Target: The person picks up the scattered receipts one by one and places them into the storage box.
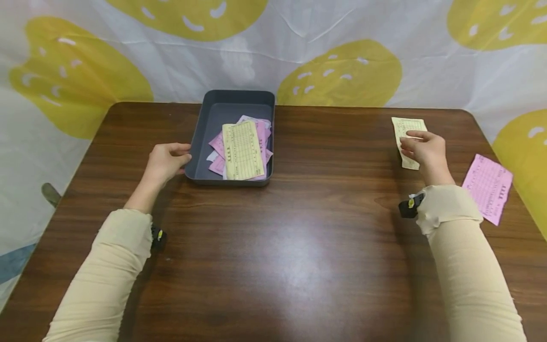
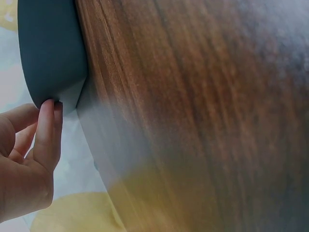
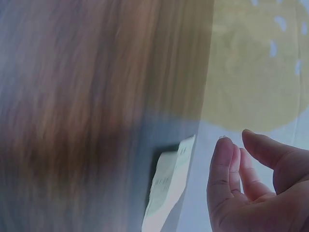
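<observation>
Cream fabric sleeves (image 1: pixel 474 275) over brown wood-grain counter (image 1: pixel 299 228).
Left hand (image 1: pixel 164 162) pinching left rim of dark-grey rectangular tray (image 1: pixel 220 111); right hand (image 1: pixel 429 151), fingers parted, over yellow printed paper slip (image 1: pixel 405 125) right of tray.

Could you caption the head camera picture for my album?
Left hand at a dark tray of pink and yellow slips, right hand over another yellow slip.
</observation>
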A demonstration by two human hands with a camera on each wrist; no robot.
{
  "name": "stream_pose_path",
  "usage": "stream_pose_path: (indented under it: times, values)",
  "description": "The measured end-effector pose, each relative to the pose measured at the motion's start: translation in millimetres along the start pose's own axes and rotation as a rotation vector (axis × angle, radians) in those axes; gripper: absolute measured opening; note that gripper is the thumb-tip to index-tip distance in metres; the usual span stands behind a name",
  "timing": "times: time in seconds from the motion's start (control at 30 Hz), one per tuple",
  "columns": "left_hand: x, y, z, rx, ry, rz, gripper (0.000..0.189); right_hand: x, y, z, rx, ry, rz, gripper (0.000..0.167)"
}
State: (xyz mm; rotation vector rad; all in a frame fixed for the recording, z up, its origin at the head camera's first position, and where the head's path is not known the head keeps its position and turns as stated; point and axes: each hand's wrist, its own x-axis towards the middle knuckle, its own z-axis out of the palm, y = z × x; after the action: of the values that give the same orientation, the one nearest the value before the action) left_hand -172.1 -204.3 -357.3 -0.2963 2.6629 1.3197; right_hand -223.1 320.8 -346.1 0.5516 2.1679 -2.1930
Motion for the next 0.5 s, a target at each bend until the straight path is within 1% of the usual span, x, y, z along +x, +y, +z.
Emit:
stream_pose_path:
  times: [0.1, 0.2, 0.37, 0.5]
  values:
    - [-0.1, 0.5, 0.1, 0.0, 0.001, -0.002, 0.04, 1.4, 1, -11, -0.039, 0.034, 0.013, 0.028]
    - [-0.1, 0.8, 0.3, -0.001, 0.006, 0.001, 0.039, 2.6, 3, -20, -0.057, 0.056, 0.026, 0.028]
    - [0.2, -0.1, 0.7, -0.009, 0.01, 0.008, 0.039, 2.7, 8, -36, -0.012, 0.079, 0.033, 0.028]
    - [-0.2, -0.5, 0.9, -0.009, 0.006, 0.008, 0.039, 3.3, 13, -47, -0.014, 0.106, 0.035, 0.032]
